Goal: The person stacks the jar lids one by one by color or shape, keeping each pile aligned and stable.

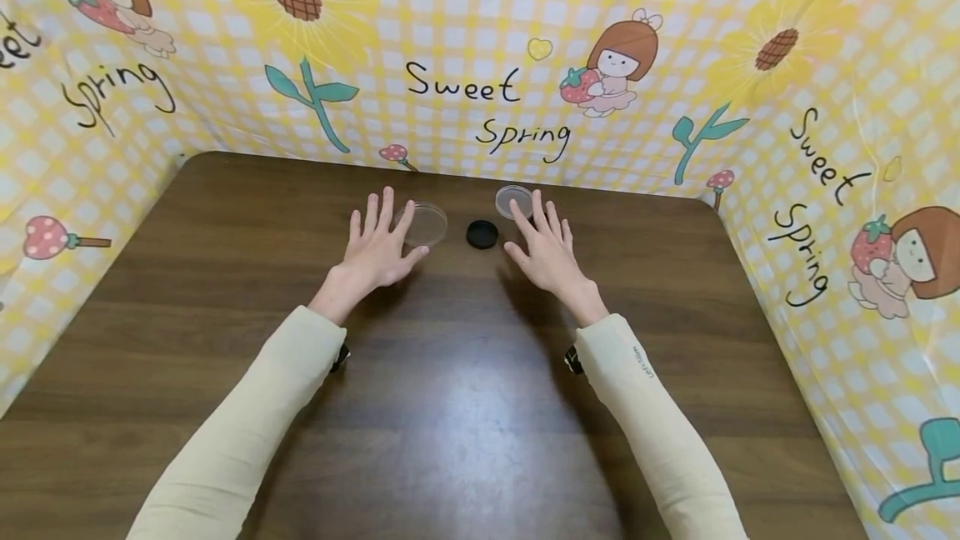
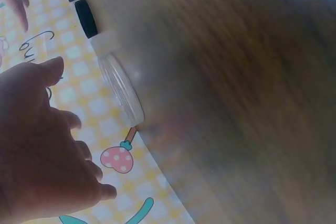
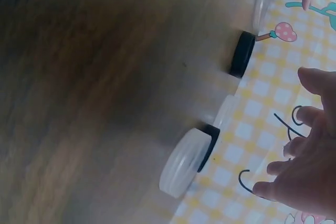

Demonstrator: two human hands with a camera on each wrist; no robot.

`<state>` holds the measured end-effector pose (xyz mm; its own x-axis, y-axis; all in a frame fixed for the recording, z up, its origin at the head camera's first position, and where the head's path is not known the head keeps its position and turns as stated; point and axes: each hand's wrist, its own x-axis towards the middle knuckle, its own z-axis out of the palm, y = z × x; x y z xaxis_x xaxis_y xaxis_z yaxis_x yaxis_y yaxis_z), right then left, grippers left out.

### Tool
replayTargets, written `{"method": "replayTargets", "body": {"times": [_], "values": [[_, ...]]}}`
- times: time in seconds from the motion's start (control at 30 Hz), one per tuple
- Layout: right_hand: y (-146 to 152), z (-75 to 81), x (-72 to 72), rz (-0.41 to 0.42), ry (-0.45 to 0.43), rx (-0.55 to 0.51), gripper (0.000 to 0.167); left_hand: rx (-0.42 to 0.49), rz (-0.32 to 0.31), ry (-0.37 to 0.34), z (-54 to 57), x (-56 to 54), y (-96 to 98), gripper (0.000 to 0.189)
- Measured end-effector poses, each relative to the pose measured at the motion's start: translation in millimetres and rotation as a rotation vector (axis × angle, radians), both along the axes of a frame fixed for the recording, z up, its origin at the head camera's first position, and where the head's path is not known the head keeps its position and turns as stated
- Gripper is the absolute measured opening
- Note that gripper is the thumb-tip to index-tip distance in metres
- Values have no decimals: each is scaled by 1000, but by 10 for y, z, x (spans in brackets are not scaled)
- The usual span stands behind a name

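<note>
My left hand (image 1: 378,247) is held over the table with its fingers spread, and its index finger overlaps the edge of a large clear round dish (image 1: 427,225). A black round lid-like disc (image 1: 482,234) lies between my two hands. On the other side my right hand (image 1: 551,255) also has its fingers spread and holds nothing. Its index fingertip overlaps a smaller clear round dish (image 1: 510,200). The right wrist view shows a second black disc (image 3: 211,148) and a translucent round lid-like piece (image 3: 184,165) in front of it; my right hand mostly hides these in the head view.
The brown wood-grain table (image 1: 450,407) extends toward me. A yellow checked cloth (image 1: 450,32) with printed flowers, figures and lettering stands as a wall along the back and both sides. The round pieces lie near the back edge, close to the cloth.
</note>
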<state>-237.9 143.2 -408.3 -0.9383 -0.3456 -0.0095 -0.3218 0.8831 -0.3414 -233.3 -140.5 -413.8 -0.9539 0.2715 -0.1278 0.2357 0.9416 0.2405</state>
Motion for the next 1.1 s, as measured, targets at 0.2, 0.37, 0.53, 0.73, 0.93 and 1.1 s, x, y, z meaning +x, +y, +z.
{"method": "replayTargets", "body": {"times": [0.2,0.37,0.53,0.73,0.93,1.1], "values": [[-83,-22,-49,36,-15,-60,70,8,-4,-31,25,-28,-29,79],[-169,-34,-69,56,-10,-104,71,93,0,-97,20,-64,-40,83],[-260,-85,-111,77,12,-137,75,207,-3,-152,-16,-95,-56,89],[-445,-91,-149,118,-17,-209,77,323,-17,-213,-16,-134,-115,91],[-651,-129,-203,150,-57,-308,76,373,-16,-208,-25,-181,-116,94],[-779,-164,-252,130,-57,-402,72,404,3,-185,-72,-245,-156,96]]}}
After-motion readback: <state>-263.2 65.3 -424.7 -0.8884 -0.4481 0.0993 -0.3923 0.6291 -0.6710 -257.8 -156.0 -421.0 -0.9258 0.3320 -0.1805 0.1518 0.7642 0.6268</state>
